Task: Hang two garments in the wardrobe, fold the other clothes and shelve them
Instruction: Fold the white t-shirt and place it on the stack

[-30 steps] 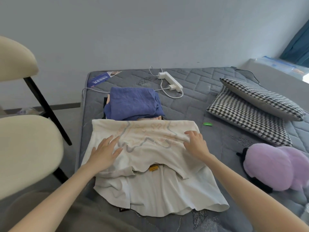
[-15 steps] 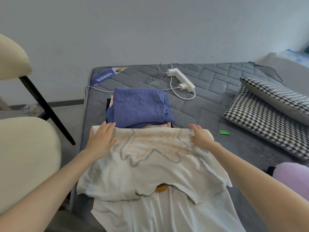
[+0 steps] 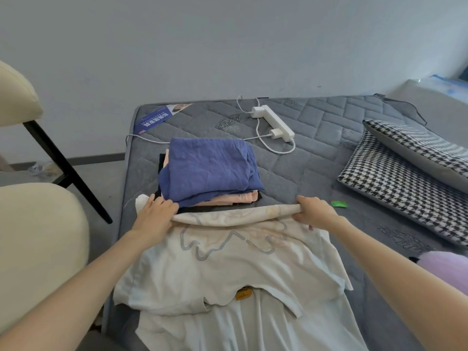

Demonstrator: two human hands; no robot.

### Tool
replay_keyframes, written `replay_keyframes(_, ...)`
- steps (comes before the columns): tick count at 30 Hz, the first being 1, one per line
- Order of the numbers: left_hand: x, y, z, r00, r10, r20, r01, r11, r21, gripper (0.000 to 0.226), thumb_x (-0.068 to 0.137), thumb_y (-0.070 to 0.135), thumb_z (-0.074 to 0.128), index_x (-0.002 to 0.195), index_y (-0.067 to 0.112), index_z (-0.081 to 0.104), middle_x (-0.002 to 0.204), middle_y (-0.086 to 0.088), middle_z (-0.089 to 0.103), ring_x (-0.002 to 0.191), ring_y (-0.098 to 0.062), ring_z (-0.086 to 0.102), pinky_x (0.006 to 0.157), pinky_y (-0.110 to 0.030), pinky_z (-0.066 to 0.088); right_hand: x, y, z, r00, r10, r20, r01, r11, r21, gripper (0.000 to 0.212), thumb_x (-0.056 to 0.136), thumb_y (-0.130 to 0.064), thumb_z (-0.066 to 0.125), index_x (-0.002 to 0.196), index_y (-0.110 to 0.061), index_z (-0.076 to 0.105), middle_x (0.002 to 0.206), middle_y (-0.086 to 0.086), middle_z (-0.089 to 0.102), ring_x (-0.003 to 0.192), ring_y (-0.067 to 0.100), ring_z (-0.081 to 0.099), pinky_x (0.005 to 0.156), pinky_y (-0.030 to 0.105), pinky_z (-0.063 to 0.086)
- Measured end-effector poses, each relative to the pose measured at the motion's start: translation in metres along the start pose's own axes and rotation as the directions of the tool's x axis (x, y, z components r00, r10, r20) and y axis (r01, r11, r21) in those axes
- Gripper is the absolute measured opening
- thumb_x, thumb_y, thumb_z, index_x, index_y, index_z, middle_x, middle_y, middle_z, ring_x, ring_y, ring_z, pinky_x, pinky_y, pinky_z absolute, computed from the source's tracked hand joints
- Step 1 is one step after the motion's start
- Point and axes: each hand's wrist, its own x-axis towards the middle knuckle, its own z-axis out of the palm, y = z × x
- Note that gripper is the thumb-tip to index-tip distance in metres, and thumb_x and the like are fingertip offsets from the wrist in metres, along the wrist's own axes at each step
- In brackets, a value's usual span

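A cream T-shirt with a pale printed outline lies partly folded on the grey mattress in front of me. My left hand grips its far edge on the left. My right hand grips the same edge on the right, and the edge is lifted and curling toward me. Just beyond the shirt sits a pile of folded clothes: a blue garment on top, a peach one and a black one below.
A white power strip with cables lies at the far side of the mattress. Houndstooth pillows lie at the right, a purple plush nearer me. A cream chair stands at the left. A small green packet lies near my right hand.
Both hands slid up the shirt from its middle to its far edge, gripped it and lifted it. The view has moved closer to the bed.
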Motion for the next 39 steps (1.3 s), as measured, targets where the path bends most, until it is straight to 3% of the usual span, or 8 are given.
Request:
replay_keyframes(4,-0.010,-0.012,-0.013,0.997,-0.048,-0.052,0.035,0.974,-0.226,0.015,0.090,0.004,0.037,0.093,0.017,0.032,0.073,-0.001,0.051,0.097,-0.030,0.054,0.112,-0.038,0.023,-0.019,-0.001,-0.025,0.998,-0.052,-0.023,0.055,0.985,0.163,0.017,0.089,-0.020,0.055,0.083,-0.014,0.040,0.075,0.003,0.063,0.047,0.016,0.063,0.059,0.029,0.047)
replay_keyframes(7,-0.018,-0.019,-0.036,0.988,-0.068,-0.141,0.030,0.966,-0.257,0.023,0.091,0.008,0.038,0.088,0.025,0.023,0.073,-0.001,0.047,0.089,-0.033,0.052,0.073,-0.039,0.044,-0.034,-0.002,-0.046,0.992,-0.083,-0.099,0.099,0.982,0.162,0.019,0.088,-0.017,0.055,0.083,-0.013,0.038,0.065,0.005,0.061,0.068,0.029,0.065,0.066,0.036,0.048)
replay_keyframes(10,-0.023,-0.024,-0.072,0.960,-0.041,-0.276,0.000,0.989,-0.147,0.031,0.089,0.011,0.041,0.086,0.028,0.016,0.080,0.001,0.046,0.067,-0.029,0.048,0.052,-0.034,0.029,-0.050,0.001,-0.070,0.957,-0.079,-0.280,0.128,0.978,0.162,0.018,0.088,-0.016,0.057,0.087,-0.010,0.040,0.072,0.011,0.063,0.079,0.035,0.060,0.068,0.043,0.047)
replay_keyframes(13,-0.028,-0.026,-0.115,0.917,-0.095,-0.387,0.026,0.984,-0.179,0.019,0.092,0.016,0.040,0.091,0.026,0.024,0.084,0.000,0.050,0.069,-0.030,0.050,0.055,-0.034,0.031,-0.067,0.004,-0.103,0.804,-0.066,-0.591,0.204,0.964,0.171,0.016,0.089,-0.013,0.058,0.092,-0.006,0.044,0.078,0.012,0.055,0.073,0.032,0.051,0.057,0.037,0.034)
replay_keyframes(19,-0.055,-0.016,-0.208,0.844,-0.198,-0.499,0.054,0.956,-0.288,0.006,0.096,0.025,0.040,0.102,0.024,0.039,0.090,-0.003,0.050,0.079,-0.028,0.050,0.066,-0.036,0.037,-0.105,0.009,-0.178,0.630,-0.015,-0.777,0.246,0.952,0.181,0.011,0.085,-0.004,0.053,0.090,-0.006,0.044,0.080,0.018,0.055,0.076,0.031,0.049,0.059,0.036,0.032)
replay_keyframes(28,-0.107,-0.007,-0.288,0.553,-0.103,-0.827,-0.119,0.972,-0.201,0.053,0.076,0.069,0.041,0.068,0.017,0.048,0.059,0.003,0.048,0.057,-0.023,0.047,0.047,-0.028,0.024,-0.178,0.009,-0.241,0.446,0.192,-0.874,0.275,0.900,0.338,0.019,0.074,-0.024,0.061,0.084,-0.017,0.047,0.068,0.003,0.055,0.072,0.033,0.055,0.061,0.036,0.038)
replay_keyframes(35,-0.142,0.003,-0.319,0.445,-0.242,-0.862,-0.106,0.942,-0.319,0.070,0.071,0.082,0.037,0.051,0.016,0.037,0.045,0.002,0.045,0.048,-0.014,0.045,0.047,-0.025,0.027,-0.233,0.004,-0.250,0.099,0.320,-0.942,0.266,0.904,0.335,0.014,0.071,-0.029,0.049,0.084,-0.024,0.047,0.068,-0.001,0.053,0.066,0.030,0.047,0.060,0.033,0.033)
replay_keyframes(39,-0.146,0.004,-0.317,0.494,-0.288,-0.820,-0.062,0.930,-0.364,0.070,0.065,0.087,0.042,0.052,0.018,0.046,0.043,0.006,0.047,0.048,-0.007,0.047,0.048,-0.023,0.029,-0.232,0.009,-0.244,0.217,0.340,-0.915,0.156,0.913,0.376,0.022,0.068,-0.035,0.042,0.083,-0.022,0.052,0.065,0.004,0.052,0.065,0.030,0.047,0.062,0.033,0.035)
